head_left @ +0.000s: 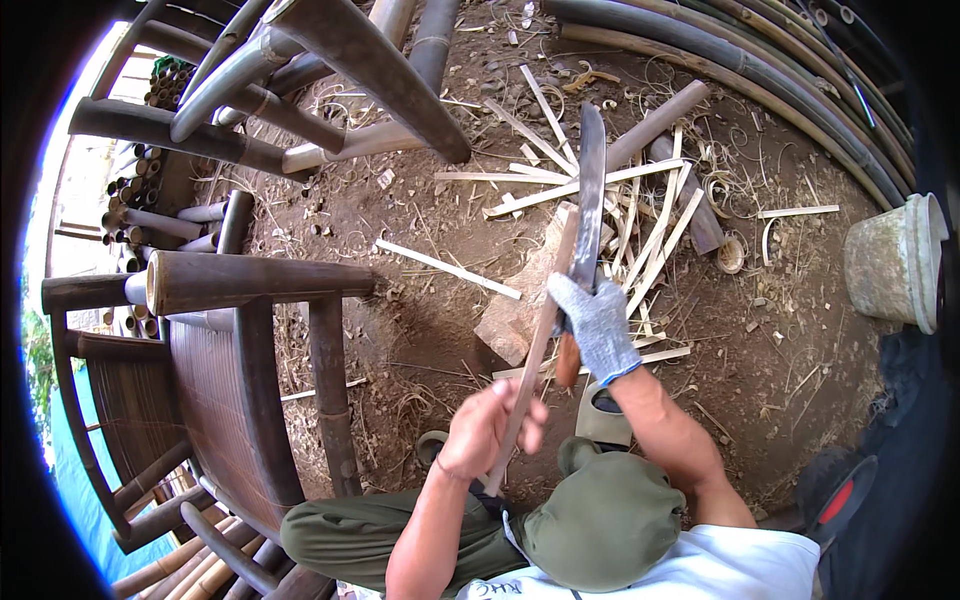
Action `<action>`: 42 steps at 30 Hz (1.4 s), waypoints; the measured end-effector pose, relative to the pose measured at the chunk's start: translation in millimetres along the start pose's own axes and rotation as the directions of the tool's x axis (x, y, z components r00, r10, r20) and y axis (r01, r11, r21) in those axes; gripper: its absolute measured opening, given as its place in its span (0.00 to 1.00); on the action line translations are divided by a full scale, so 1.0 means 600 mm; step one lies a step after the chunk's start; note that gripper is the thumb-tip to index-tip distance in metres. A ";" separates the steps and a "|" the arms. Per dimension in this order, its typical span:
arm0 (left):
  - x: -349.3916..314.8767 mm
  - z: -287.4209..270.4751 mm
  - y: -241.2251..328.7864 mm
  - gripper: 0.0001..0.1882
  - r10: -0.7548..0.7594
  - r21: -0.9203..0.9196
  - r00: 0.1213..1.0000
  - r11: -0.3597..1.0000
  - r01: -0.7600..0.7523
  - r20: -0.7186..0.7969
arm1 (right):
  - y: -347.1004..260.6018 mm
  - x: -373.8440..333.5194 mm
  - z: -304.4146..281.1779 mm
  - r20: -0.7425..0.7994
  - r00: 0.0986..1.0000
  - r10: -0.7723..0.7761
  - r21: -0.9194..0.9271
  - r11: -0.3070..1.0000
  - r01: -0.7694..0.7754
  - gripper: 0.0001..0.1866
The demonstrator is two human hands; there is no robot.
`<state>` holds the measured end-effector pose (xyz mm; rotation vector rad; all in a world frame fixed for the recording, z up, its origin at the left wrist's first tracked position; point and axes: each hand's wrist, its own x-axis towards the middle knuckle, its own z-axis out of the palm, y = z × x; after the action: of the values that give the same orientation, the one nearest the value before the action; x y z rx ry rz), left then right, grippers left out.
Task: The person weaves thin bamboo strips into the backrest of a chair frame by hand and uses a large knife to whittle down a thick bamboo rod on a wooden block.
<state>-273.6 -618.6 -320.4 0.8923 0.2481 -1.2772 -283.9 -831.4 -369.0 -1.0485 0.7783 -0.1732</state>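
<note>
My left hand (pixel 490 425), bare and slightly blurred at the fingertips, is closed round the lower part of a long brown bamboo strip (pixel 535 350). The strip slants up and right, alongside the blade of a machete (pixel 591 180). My right hand (pixel 600 325), in a grey knitted glove, grips the machete where blade and handle meet. Its brown wooden handle shows below the glove, and the dark blade points away from me. Glove and blade hide whether the right fingers also touch the strip. Beneath lies a worn wooden block (pixel 505 325).
Pale split bamboo strips (pixel 655 240) and shavings litter the dirt floor around the block. Dark bamboo furniture frames (pixel 260 280) stand at left. Long bamboo poles (pixel 740 60) lie at the far right, near a dirty white bucket (pixel 890 260). Cut bamboo pieces (pixel 655 125) lie beyond the block.
</note>
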 end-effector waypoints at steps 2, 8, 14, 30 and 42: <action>-0.031 0.011 -0.005 0.21 -0.004 0.215 0.991 0.976 0.033 -0.135 | -0.014 0.012 -0.012 0.044 0.980 -0.194 -0.294 0.935 0.199 0.13; -0.028 0.028 0.001 0.23 0.216 0.389 0.924 0.917 -0.081 -0.315 | -0.031 -0.026 -0.049 0.504 0.672 -0.543 -0.634 0.296 0.715 0.21; -0.022 0.013 -0.016 0.22 0.406 0.663 0.847 0.744 -0.087 -0.343 | -0.029 -0.085 -0.041 0.639 0.755 -0.148 -0.694 0.312 0.648 0.25; -0.138 0.033 -0.072 0.23 0.408 0.761 0.895 0.635 -0.136 -0.181 | -0.088 0.108 -0.181 0.167 0.963 -0.213 -0.878 0.412 0.243 0.33; -0.001 0.078 -0.008 0.14 0.418 0.384 0.844 0.879 -0.282 -0.337 | -0.023 -0.098 -0.059 0.618 0.710 -0.338 -0.609 0.365 0.704 0.26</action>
<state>-292.5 -650.5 -291.5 1.4232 0.1928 -0.7778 -346.3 -835.2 -338.1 -2.1902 0.0285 -0.1435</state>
